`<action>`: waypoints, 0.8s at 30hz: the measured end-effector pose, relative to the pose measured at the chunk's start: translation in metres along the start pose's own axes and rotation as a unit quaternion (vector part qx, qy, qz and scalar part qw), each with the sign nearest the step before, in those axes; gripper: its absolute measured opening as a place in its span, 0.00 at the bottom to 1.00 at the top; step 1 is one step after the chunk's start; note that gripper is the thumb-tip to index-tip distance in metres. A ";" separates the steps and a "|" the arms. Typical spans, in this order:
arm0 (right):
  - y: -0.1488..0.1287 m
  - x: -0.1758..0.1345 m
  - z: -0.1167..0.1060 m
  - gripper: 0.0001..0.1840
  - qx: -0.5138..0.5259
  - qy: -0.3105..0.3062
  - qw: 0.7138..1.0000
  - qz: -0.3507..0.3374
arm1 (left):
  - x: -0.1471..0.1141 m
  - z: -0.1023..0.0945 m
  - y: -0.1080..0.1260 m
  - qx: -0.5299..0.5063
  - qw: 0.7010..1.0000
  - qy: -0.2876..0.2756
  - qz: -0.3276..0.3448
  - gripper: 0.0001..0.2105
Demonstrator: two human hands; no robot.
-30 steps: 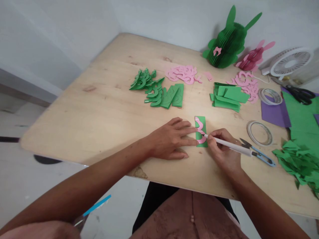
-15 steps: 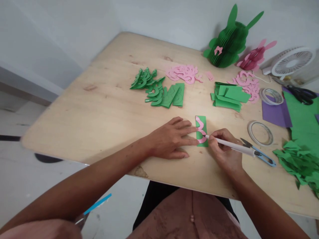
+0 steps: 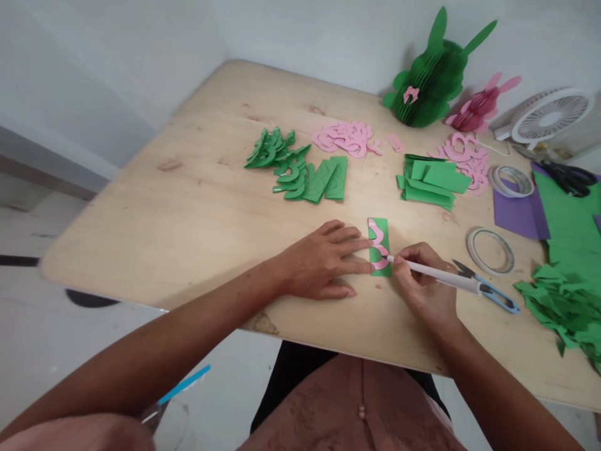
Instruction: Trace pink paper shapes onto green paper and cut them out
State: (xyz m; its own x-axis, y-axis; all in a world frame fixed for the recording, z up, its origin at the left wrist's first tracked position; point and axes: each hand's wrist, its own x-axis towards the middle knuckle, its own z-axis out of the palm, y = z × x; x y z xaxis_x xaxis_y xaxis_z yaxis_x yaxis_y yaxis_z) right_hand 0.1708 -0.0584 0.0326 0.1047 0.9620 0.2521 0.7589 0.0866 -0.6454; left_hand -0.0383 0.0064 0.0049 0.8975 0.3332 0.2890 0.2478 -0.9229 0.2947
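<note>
A small green paper strip (image 3: 384, 229) lies on the table near its front edge, with a wavy pink paper template (image 3: 381, 257) on top of it. My left hand (image 3: 326, 260) rests flat with fingers spread, two fingertips pressing the template's left side. In my right hand (image 3: 425, 282) is a white pen (image 3: 439, 273), pinched between thumb and fingers. Its tip touches the template's curved right edge. Just right of that hand lie blue-handled thread snips (image 3: 498, 294), partly behind the pen's end.
Green cut pieces (image 3: 300, 172) and pink cutouts (image 3: 347, 138) lie beyond my left hand. Folded green strips (image 3: 434, 181), tape rolls (image 3: 491, 252), black scissors (image 3: 568, 178) and green scraps (image 3: 563, 307) are on the right. Paper rabbits (image 3: 429, 81) and a white fan (image 3: 549, 116) stand behind.
Almost nothing differs. The pen tip stays at the template's right edge, and both hands keep their places.
</note>
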 end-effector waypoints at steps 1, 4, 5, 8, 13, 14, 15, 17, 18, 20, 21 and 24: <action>0.000 0.000 0.000 0.05 0.003 0.000 1.000 0.000 | 0.000 0.000 0.000 0.000 1.000 0.000 0.000 0.20; 0.001 0.000 0.000 0.05 0.005 0.000 1.000 -0.002 | 0.000 -0.001 0.001 0.001 1.000 -0.002 -0.001 0.20; 0.001 -0.001 0.000 0.06 0.005 0.000 1.000 -0.003 | 0.000 -0.001 0.001 0.001 1.000 -0.003 -0.001 0.20; 0.002 -0.001 0.000 0.05 0.008 -0.002 1.000 -0.003 | 0.000 -0.001 0.000 0.001 1.000 -0.002 0.000 0.20; 0.001 -0.001 0.000 0.06 0.010 -0.001 1.000 0.000 | 0.000 0.000 0.000 0.000 1.000 -0.005 0.004 0.20; 0.001 -0.001 0.000 0.05 0.010 -0.002 1.000 -0.001 | 0.000 0.000 0.000 0.000 1.000 -0.005 0.004 0.20; 0.000 -0.001 0.000 0.05 0.010 -0.002 1.000 -0.001 | 0.000 0.000 0.000 -0.001 1.000 -0.005 0.004 0.20; -0.001 -0.001 0.000 0.05 0.010 -0.002 1.000 -0.001 | 0.000 0.000 0.000 -0.001 1.000 -0.007 0.004 0.20; -0.001 -0.001 0.000 0.05 0.010 -0.001 1.000 0.000 | 0.000 0.000 0.000 -0.002 1.000 -0.008 0.004 0.20; -0.001 -0.001 0.000 0.06 0.013 -0.001 1.000 0.001 | 0.000 0.000 0.000 -0.002 1.000 -0.009 0.003 0.21; -0.001 -0.002 0.000 0.06 0.015 -0.001 1.000 0.002 | 0.000 0.000 0.000 -0.002 1.000 -0.008 0.003 0.21; 0.000 -0.002 0.000 0.06 0.020 -0.002 1.000 0.004 | 0.000 0.000 0.000 -0.004 1.000 -0.002 0.002 0.21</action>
State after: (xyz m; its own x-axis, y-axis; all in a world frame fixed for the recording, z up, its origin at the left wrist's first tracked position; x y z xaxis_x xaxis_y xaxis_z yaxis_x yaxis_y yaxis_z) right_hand 0.1703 -0.0600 0.0324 0.1071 0.9639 0.2438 0.7324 0.0893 -0.6750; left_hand -0.0386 0.0066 0.0049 0.9003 0.3282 0.2859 0.2409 -0.9228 0.3007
